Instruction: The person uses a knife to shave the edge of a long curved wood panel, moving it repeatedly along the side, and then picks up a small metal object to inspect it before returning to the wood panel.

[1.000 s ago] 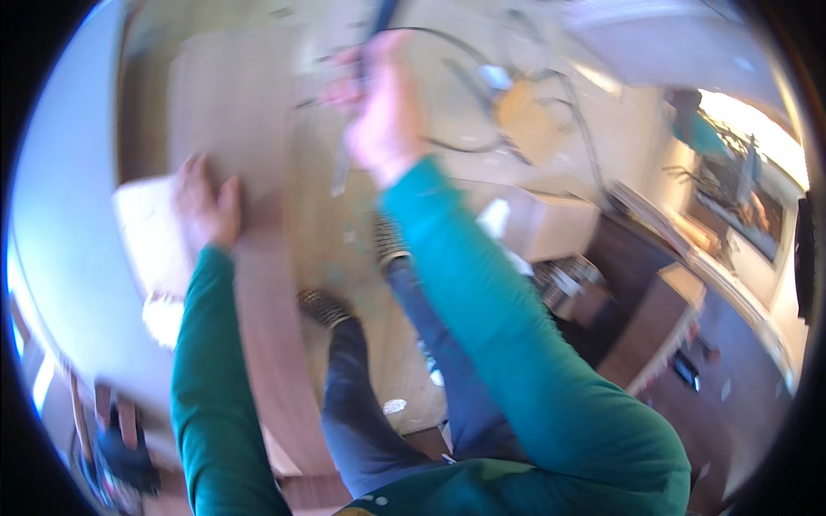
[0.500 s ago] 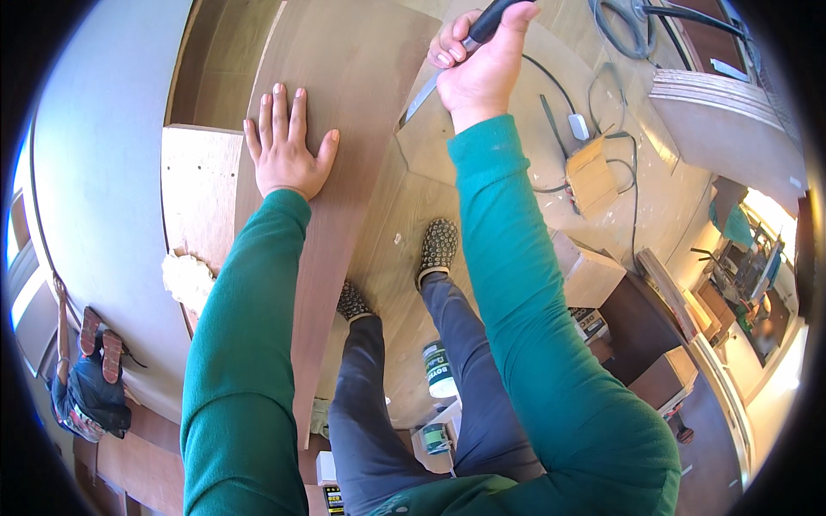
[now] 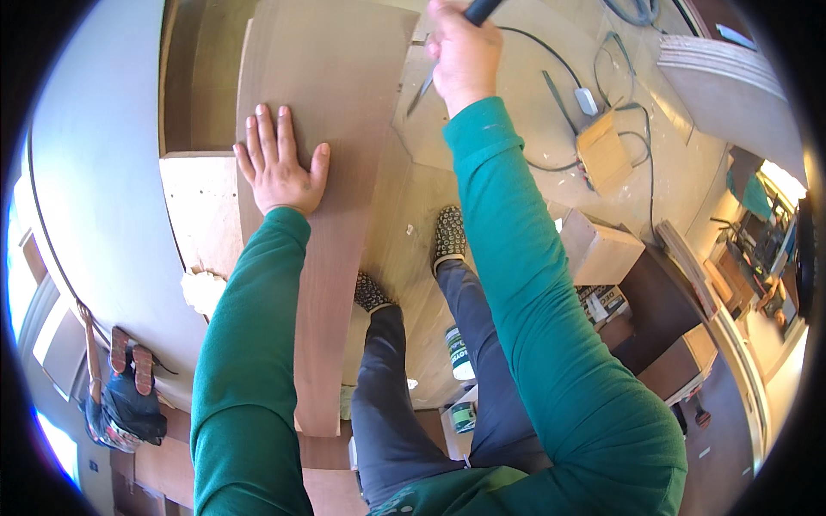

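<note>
Head view: left hand (image 3: 280,168) lies flat, fingers spread, on long brown wooden board (image 3: 331,103); right hand (image 3: 463,53) fisted around black-handled tool (image 3: 478,10), arm outstretched.

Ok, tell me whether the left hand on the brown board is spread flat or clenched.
Spread flat. The left hand lies palm down on the long brown board, fingers straight and slightly apart, thumb out to the side.

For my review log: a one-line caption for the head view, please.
Left hand pressed flat on a long brown board; right hand grips a dark-handled tool beside it.
</note>
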